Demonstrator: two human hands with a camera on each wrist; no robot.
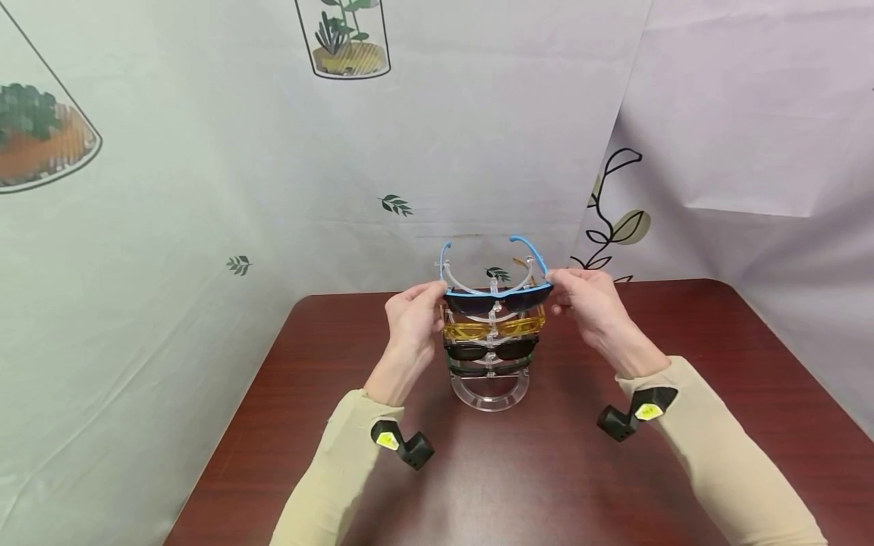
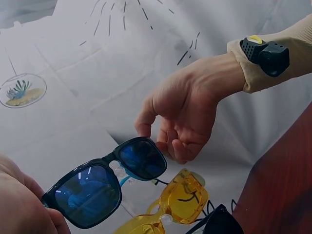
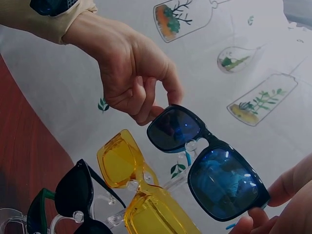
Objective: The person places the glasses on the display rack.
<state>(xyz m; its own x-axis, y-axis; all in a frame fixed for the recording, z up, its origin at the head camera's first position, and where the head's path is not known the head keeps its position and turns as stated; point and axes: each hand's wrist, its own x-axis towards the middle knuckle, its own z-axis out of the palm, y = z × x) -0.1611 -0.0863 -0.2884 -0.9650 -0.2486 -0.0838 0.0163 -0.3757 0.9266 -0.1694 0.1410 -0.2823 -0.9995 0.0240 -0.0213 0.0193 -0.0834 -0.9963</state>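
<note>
Both hands hold a pair of blue-and-black sunglasses (image 1: 498, 297) with dark lenses at the top of a clear display stand (image 1: 490, 403). My left hand (image 1: 413, 317) pinches the frame at its left outer corner, and my right hand (image 1: 592, 305) pinches the right one. The blue temples point back toward the wall, spread apart. Right below on the stand sit yellow glasses (image 1: 522, 326), then black sunglasses (image 1: 515, 349) and a green-framed pair (image 1: 512, 370). In the right wrist view the dark lenses (image 3: 226, 183) face the camera, close to a clear nose peg of the stand.
The stand's round base rests on a dark red wooden table (image 1: 492, 478). Behind it hangs a pale cloth backdrop (image 1: 478, 136) printed with plants and jars. A small black camera is strapped to each sleeved wrist.
</note>
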